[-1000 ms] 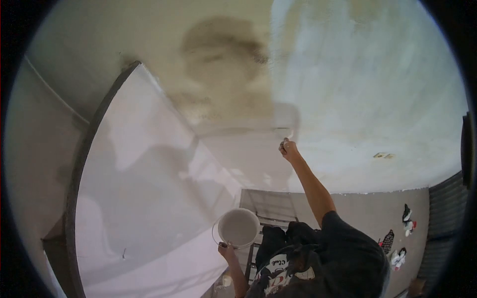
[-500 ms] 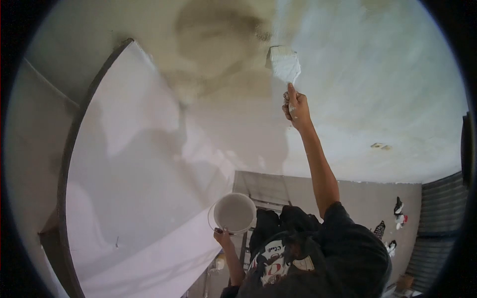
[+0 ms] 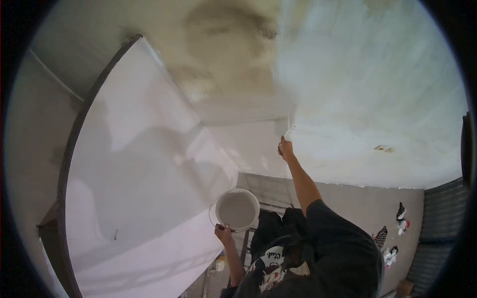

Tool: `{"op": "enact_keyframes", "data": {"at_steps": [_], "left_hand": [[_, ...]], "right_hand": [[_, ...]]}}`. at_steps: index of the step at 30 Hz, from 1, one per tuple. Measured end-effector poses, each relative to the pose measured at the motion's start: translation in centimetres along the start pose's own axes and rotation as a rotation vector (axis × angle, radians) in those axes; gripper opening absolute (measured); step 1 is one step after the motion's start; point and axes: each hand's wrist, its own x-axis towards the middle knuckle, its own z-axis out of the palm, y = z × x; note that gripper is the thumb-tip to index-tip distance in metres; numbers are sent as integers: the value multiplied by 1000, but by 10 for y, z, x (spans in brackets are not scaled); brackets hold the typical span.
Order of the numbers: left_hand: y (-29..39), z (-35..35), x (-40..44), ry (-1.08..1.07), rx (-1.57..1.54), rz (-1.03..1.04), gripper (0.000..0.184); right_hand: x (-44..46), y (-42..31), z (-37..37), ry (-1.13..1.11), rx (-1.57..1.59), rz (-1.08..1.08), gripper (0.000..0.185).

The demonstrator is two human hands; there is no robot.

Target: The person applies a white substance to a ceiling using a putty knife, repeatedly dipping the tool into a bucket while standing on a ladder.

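My right hand (image 3: 284, 149) is closed around the handle of a wide flat paintbrush (image 3: 281, 126), its head pale and coated in white. The brush lies against the pale surface (image 3: 338, 109), near the boundary between the whitish coated area and a tan, stained area (image 3: 233, 69). Lower down, my left hand (image 3: 223, 232) grips the near rim of a white bucket (image 3: 238, 190) with a wire handle. Greyish-white contents show inside the bucket; how deep they are I cannot tell.
A white panel-like wall (image 3: 124, 184) with a dark edge fills the left side. Metal scaffold or ladder bars (image 3: 244, 246) stand beside my legs. Small items (image 3: 390, 256) lie on the grey floor at right, near a corrugated shutter (image 3: 437, 233).
My right hand has brought the brush down towards me and slightly left across the surface. My left hand keeps hold of the bucket, nearly unmoved. The view has shifted a little.
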Motion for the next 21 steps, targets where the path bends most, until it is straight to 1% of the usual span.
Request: {"op": "enact_keyframes", "data": {"at_steps": [3,6,10,11,13,16,17,19,21], "left_hand": [[-7,-5,0,-6,-12,-12,23],[7,-5,-6,-18,-13,-31,23],[14,-7,-15,-10,-27,-13,24],[5,-11,-12,-13,37,9,24],[-24,-15,4,-13,155,65,25],[-20,-14,0,-17,76,96,25],[-19,-16,-4,-19,46,73,25],[-14,-12,-6,-28,-26,33,24],[-3,-10,-11,-54,-49,18,23]], "right_hand": [[4,3,9,105,273,268,37],[21,-19,12,91,563,175,33],[-3,-83,1,-23,590,123,34],[-18,-99,0,-58,612,99,34],[-64,-146,-2,-64,498,-61,34],[-114,-222,-4,-37,536,-270,35],[-132,-243,-13,-134,442,-310,37],[-159,-269,-20,-95,345,-414,38],[-160,-273,-26,-57,269,-543,39]]}}
